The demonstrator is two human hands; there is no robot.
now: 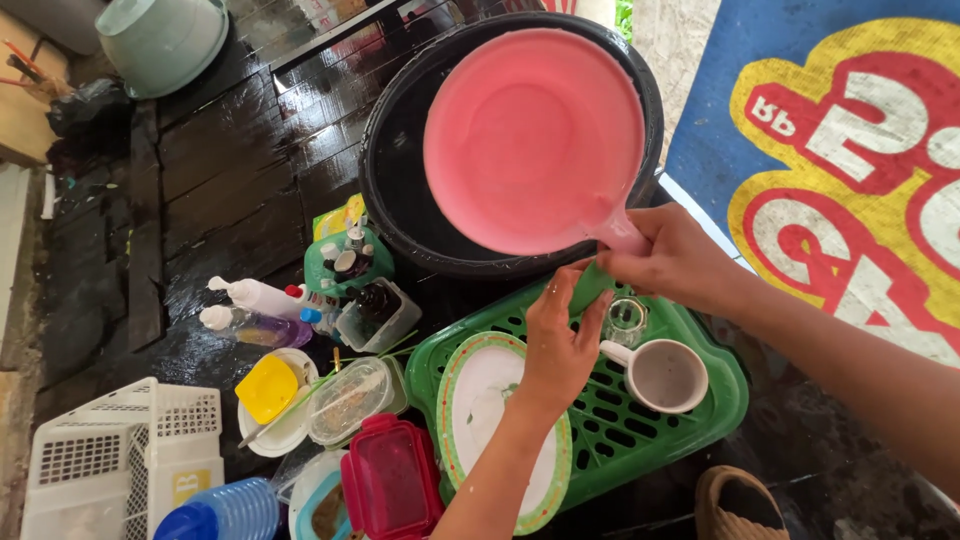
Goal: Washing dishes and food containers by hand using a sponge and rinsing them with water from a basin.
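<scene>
Right hand (668, 262) grips the handle of the pink dipper (535, 135), fingers closed round it, bowl held over the black basin (385, 185). My left hand (560, 345) pinches a green sponge (590, 285) against the handle's base, above the green rack (620, 430) with plate (480, 395) and cup (665, 375).

Pink dipper (533, 135); black basin (400, 190); green slotted tray (640, 440); white plate (480, 395), green-rimmed; yellow lid (266, 387); red-lidded box (390, 480).

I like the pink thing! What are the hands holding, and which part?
The right hand grips the pink scoop by its handle. The left hand pinches something green, partly hidden.
</scene>
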